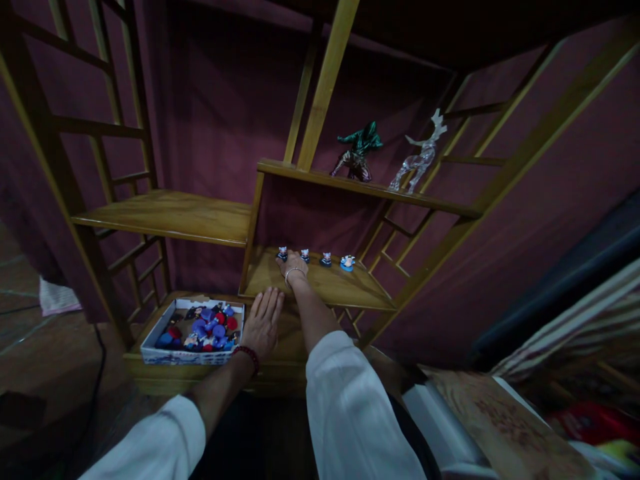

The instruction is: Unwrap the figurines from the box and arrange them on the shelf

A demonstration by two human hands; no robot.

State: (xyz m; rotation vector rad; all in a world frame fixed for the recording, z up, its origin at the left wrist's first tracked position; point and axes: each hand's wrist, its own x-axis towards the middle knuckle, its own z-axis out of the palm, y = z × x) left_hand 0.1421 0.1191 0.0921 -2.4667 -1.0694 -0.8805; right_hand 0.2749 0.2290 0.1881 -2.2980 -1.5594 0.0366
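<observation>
My right hand, with a bracelet at the wrist, reaches into the low shelf compartment. Its fingers are closed around the base of a small white-and-dark figurine at the left end of a row. To its right stand a similar figurine, another dark-based figurine and a light-blue figurine. My left hand, wearing a dark red bead bracelet, rests with fingers stretched out just below the shelf's front edge. Beside it is a shallow white box of many blue, red and dark small figurines.
A green hooded figure and a clear deer statuette stand on the upper shelf. Another wooden shelf lies at left. Wooden posts and lattice frame both sides. A cardboard box sits at lower right.
</observation>
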